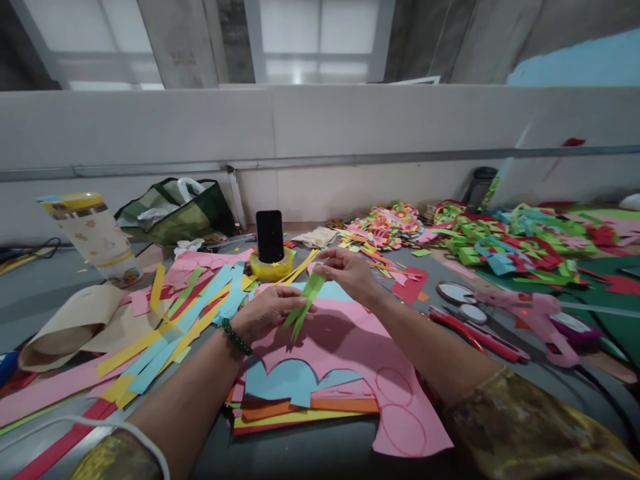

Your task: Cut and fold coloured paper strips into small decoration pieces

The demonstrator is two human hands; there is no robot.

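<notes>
A light green paper strip [313,288], which looks folded with its lower ends split apart, is held up between both hands. My left hand [275,310] pinches its lower part, and a green bead bracelet circles that wrist. At the strip's top end, the fingers of my right hand [347,272] are closed on it. Below the hands lies a pink felt-like sheet [345,333] with scalloped cut edges and drawn circles. It rests on a stack of blue, orange, yellow and red sheets [305,415].
A phone [269,237] stands in a yellow tape roll [273,267]. Coloured strips [175,340] and a tumbler [95,237] are at left. A pink glue gun [530,317], red-handled scissors [475,333] and piles of paper pieces [510,243] are at right. A green bag [185,213] sits behind.
</notes>
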